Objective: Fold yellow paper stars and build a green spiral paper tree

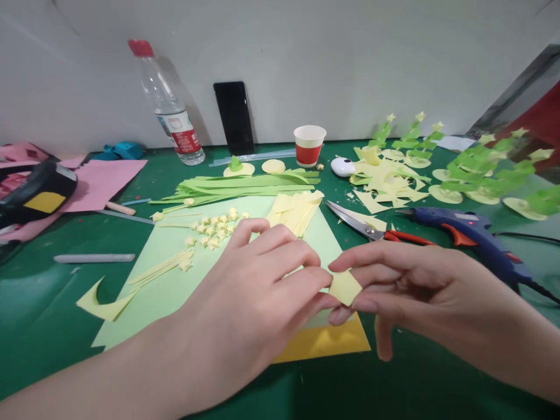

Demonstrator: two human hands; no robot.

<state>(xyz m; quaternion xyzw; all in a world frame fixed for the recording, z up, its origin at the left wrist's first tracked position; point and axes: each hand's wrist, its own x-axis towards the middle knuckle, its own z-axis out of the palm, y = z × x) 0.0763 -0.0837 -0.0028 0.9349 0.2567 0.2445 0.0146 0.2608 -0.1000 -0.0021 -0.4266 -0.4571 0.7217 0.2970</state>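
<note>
A small pale yellow paper pentagon [345, 287] is pinched between both hands at the centre right. My left hand [275, 280] grips its left edge with thumb and forefinger, the other fingers curled. On the other side, the fingertips of my right hand [406, 286] close on the pentagon's right edge. Beneath the hands lie light green paper sheets [161, 297] over a yellow sheet [328, 341]. Several small folded paper stars [214, 230] rest on the green paper, left of my left hand's fingers. Pale yellow strips [295, 210] lie just beyond the hands.
Scissors [370, 230] and a blue glue gun [464, 227] lie beyond my right hand. A bottle [175, 116], phone [234, 116] and paper cup [309, 146] stand along the wall. Green strips [245, 185], yellow scraps [389, 181] and star-topped paper plants [490, 169] occupy the back.
</note>
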